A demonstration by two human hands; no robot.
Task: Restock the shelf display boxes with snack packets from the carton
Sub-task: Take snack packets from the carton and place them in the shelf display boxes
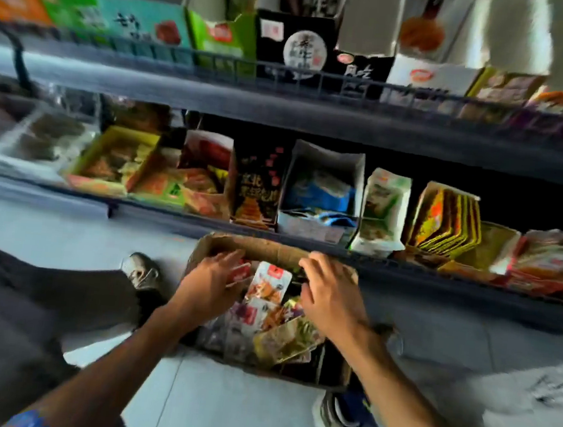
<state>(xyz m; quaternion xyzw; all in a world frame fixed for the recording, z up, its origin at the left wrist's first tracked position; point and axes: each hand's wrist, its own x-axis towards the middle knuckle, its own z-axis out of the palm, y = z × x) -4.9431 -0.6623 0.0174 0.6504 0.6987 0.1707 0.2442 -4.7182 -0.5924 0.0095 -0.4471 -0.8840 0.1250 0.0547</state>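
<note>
Lower centre: carton (pixel 280 251) on floor below shelf, close for short reach. Both hands inside, sorting snack packets (pixel 268 286). L hand (pixel 207 287) fingers spread flat on pile; R hand (pixel 329 292) loosely curled, grip unclear. Display boxes (pixel 322 189) mid-frame, part-filled.

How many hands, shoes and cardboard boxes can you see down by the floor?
Hands: 2, the left hand and the right hand
Shoes: 2, the grey shoe and the blue-trimmed shoe
Cardboard boxes: 1, the carton
Total: 5
</note>
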